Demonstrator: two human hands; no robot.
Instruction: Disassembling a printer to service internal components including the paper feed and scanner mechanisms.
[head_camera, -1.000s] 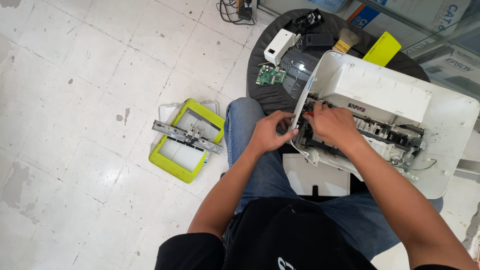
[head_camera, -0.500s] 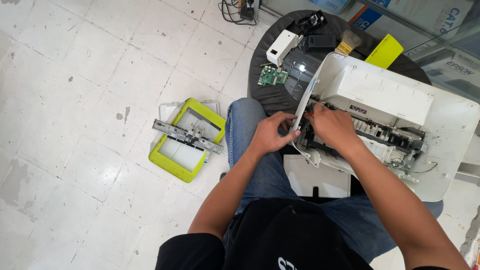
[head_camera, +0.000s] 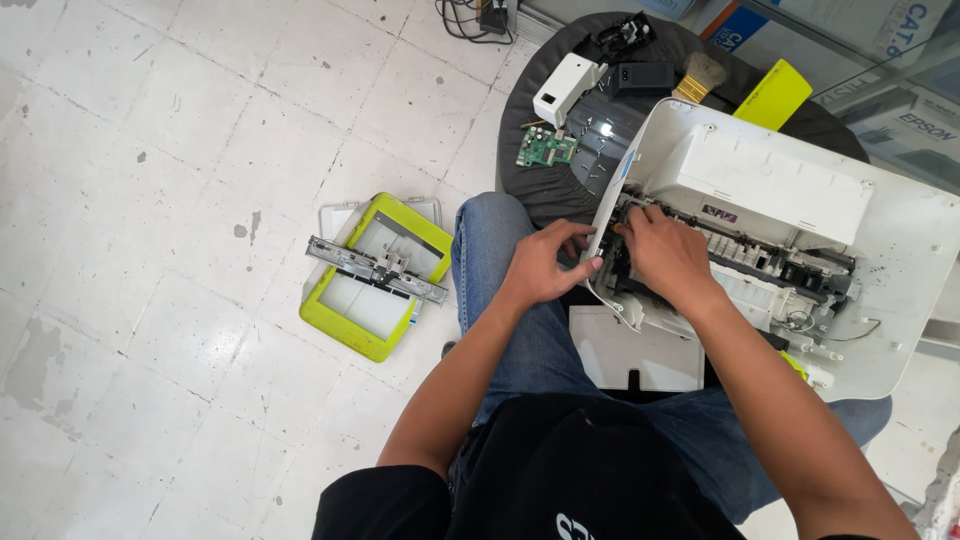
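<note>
Both hands work the opened white plastic printer (head_camera: 790, 215); left hand (head_camera: 545, 265) grips its side edge, steadying it; right hand (head_camera: 665, 255) presses curled fingers into the mechanism, grasp hidden; green circuit board (head_camera: 546, 148) lies beyond.

Left hand (head_camera: 545, 265) and right hand (head_camera: 665, 255) crowd the printer (head_camera: 800, 190) open side; its white shell walls in the mechanism. Round table (head_camera: 560, 185) beyond cluttered: circuit board (head_camera: 546, 149), brush (head_camera: 697, 75). Floor to the left open past yellow tray (head_camera: 330, 315)
</note>
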